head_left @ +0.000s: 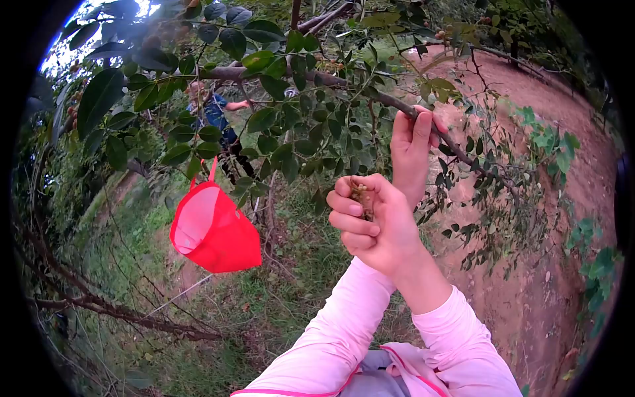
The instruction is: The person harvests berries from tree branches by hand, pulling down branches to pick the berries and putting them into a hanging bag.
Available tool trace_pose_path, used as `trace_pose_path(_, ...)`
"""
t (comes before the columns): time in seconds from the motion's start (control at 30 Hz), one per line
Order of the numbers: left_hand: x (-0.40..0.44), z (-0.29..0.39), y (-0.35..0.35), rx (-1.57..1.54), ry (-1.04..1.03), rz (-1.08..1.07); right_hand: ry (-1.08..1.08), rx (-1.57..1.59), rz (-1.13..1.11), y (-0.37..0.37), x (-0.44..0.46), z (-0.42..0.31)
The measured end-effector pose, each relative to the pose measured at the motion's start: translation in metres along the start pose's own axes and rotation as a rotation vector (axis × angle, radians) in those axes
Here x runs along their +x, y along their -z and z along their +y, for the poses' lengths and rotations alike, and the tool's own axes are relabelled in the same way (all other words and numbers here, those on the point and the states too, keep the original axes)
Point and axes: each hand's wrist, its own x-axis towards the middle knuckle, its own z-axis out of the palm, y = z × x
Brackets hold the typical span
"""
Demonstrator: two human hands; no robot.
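Observation:
My left hand (411, 153) reaches up across the other arm and grips a thin leafy branch (390, 100), thumb in front. Just below and nearer to me is my right hand (377, 221), closed in a loose fist with its curled fingers toward me. Small greenish-brown berries (360, 195) on stalks show between its thumb and fingers; how many lie inside is hidden. To the left, a red cloth bag (228, 241) hangs by its straps among the leaves, its mouth tilted left and showing a pale inside.
A person (217, 118) in a blue top stands behind the foliage. Bare thin branches (99, 306) spread at lower left above grass. A bare earth slope (509, 291) rises on the right, with leafy vines (598, 268) at its edge.

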Motion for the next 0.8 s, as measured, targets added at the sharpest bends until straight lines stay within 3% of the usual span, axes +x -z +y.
trace_pose_path(0.07, 0.000, 0.000, -0.001, -0.009, 0.009, 0.013, 0.009, -0.095, 0.122, -0.014, -0.005, 0.001)
trace_pose_path(0.3, 0.000, 0.003, -0.002, -0.006, 0.024, 0.023, -0.145, -0.308, 0.046, -0.042, -0.006, 0.026)
trace_pose_path(0.47, 0.000, 0.003, -0.003, 0.017, 0.039, 0.036, -0.100, -0.112, -0.186, -0.059, 0.034, 0.026)
trace_pose_path(0.6, 0.000, 0.004, -0.003, 0.028, 0.052, 0.042, -0.146, 0.139, -0.168, -0.068, 0.067, 0.021)
trace_pose_path(0.8, 0.000, 0.001, -0.003, 0.003, 0.057, 0.045, -0.191, 0.253, -0.128, -0.076, 0.090, 0.013)
